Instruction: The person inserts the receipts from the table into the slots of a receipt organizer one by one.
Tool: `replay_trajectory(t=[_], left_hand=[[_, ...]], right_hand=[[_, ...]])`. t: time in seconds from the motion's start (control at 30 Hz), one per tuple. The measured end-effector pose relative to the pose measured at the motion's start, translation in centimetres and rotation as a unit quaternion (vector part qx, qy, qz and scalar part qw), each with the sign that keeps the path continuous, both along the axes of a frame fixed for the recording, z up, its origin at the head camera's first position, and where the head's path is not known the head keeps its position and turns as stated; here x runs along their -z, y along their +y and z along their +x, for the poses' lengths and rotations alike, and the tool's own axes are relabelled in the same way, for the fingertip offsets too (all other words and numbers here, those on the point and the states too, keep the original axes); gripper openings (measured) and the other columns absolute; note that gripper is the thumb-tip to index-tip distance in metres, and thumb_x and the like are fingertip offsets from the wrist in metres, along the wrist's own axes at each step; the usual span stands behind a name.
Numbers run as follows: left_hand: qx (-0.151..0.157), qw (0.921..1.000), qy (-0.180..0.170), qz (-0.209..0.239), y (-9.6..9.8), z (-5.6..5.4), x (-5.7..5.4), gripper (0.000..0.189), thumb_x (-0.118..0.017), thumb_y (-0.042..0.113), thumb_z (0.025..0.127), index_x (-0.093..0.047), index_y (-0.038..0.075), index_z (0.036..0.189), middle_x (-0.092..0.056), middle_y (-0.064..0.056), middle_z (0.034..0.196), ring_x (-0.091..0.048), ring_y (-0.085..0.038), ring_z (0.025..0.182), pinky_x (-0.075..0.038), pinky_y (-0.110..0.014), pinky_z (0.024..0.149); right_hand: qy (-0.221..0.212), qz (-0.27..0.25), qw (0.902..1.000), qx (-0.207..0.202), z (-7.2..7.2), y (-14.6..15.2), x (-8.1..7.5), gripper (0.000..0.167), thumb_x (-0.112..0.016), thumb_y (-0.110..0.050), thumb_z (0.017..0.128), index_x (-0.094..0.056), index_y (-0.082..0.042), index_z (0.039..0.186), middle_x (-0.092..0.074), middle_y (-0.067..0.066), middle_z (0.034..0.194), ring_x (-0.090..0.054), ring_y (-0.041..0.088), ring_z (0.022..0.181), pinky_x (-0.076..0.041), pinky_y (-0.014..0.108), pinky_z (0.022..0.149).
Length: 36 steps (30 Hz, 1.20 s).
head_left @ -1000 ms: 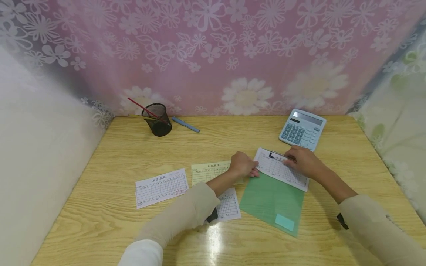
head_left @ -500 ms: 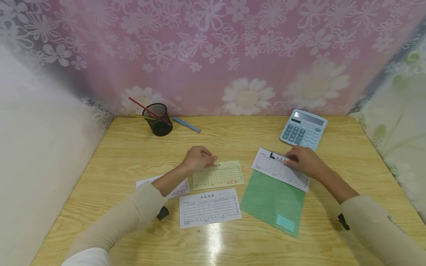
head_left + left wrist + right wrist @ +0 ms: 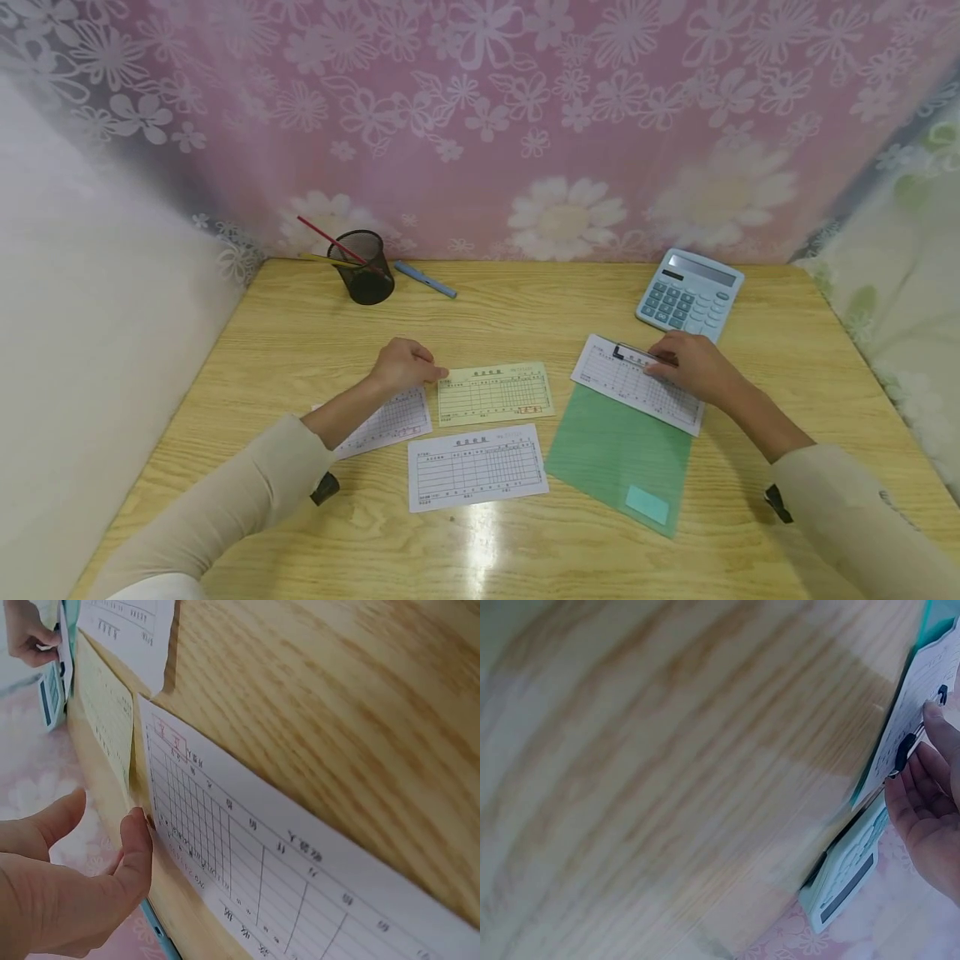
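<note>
In the head view my left hand (image 3: 403,367) is at the left end of a yellow receipt slip (image 3: 495,395). The left wrist view shows its thumb and fingers apart, fingertips right at the table between the yellow slip and a white receipt slip (image 3: 247,847). My right hand (image 3: 696,367) pinches the metal clip (image 3: 628,357) of a translucent green clipboard (image 3: 611,454), thumb on top and fingers behind in the right wrist view. A white slip (image 3: 630,387) lies under the clip, across the board's top. Another white slip (image 3: 480,468) lies below the yellow one.
A light blue calculator (image 3: 690,292) lies behind the clipboard. At the back left stands a black mesh pen cup (image 3: 367,279) holding a red and a yellow pencil, with a blue pen (image 3: 425,279) beside it. A flowered pink curtain (image 3: 480,125) closes off the back.
My left hand has left the clipped slip and moved left, over the yellow slip, to its left end. My right hand has stayed on the clip.
</note>
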<state>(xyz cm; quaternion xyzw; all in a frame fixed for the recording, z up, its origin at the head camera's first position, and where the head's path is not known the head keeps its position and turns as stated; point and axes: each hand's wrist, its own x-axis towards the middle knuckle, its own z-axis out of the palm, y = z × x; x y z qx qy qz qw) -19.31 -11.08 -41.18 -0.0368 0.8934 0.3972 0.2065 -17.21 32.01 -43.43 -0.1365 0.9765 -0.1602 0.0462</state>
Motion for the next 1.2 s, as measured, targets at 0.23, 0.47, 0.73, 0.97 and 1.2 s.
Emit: replay_trajectory(t=[0.23,0.47,0.73,0.97,1.2], left_hand=[[0.007,0.9988,0.037,-0.03,0.8,0.4,0.9,0.046,-0.086,0.017,0.069,-0.065,-0.003,0.105,-0.069,-0.013,0.097,-0.063,-0.022,0.088,-0.054,-0.027,0.069],[-0.001,0.9962,0.067,-0.055,1.4,0.2,1.9,0.034,-0.085,0.008,0.067,-0.067,0.0,0.095,-0.068,-0.013,0.093,-0.062,-0.023,0.084,-0.052,-0.026,0.064],[-0.012,0.9965,0.081,-0.016,1.1,-0.5,2.2,0.018,-0.077,0.006,0.075,-0.07,0.001,0.092,-0.067,-0.009,0.08,-0.059,-0.016,0.07,-0.045,-0.02,0.056],[-0.014,0.9977,0.062,0.023,1.2,-0.8,1.9,0.016,-0.067,0.011,0.085,-0.068,0.003,0.099,-0.06,-0.006,0.082,-0.055,-0.014,0.068,-0.044,-0.018,0.055],[-0.025,0.9972,0.009,0.07,1.4,-1.0,1.8,0.024,-0.056,0.019,0.093,-0.058,0.002,0.109,-0.055,-0.007,0.084,-0.052,-0.013,0.063,-0.047,-0.021,0.054]], right_hand=[[0.001,0.0,1.0,-0.005,0.1,0.0,-0.1,0.032,-0.069,-0.025,0.087,-0.067,0.001,0.106,-0.067,0.015,0.099,-0.064,0.029,0.09,-0.054,0.047,0.079],[-0.009,-0.003,1.0,0.001,0.1,-0.1,0.0,0.032,-0.069,-0.025,0.087,-0.067,0.001,0.106,-0.067,0.014,0.1,-0.063,0.028,0.09,-0.054,0.045,0.078],[0.0,-0.004,1.0,0.0,0.1,0.0,0.1,0.031,-0.069,-0.023,0.087,-0.067,0.001,0.105,-0.067,0.015,0.099,-0.063,0.029,0.091,-0.054,0.046,0.078],[-0.001,-0.002,1.0,0.002,0.0,0.1,0.2,0.03,-0.068,-0.023,0.088,-0.067,0.001,0.105,-0.066,0.014,0.101,-0.063,0.028,0.091,-0.054,0.046,0.079],[-0.002,-0.003,1.0,0.002,0.0,0.2,0.2,0.03,-0.069,-0.024,0.087,-0.067,0.0,0.105,-0.067,0.014,0.1,-0.063,0.027,0.09,-0.054,0.045,0.078]])
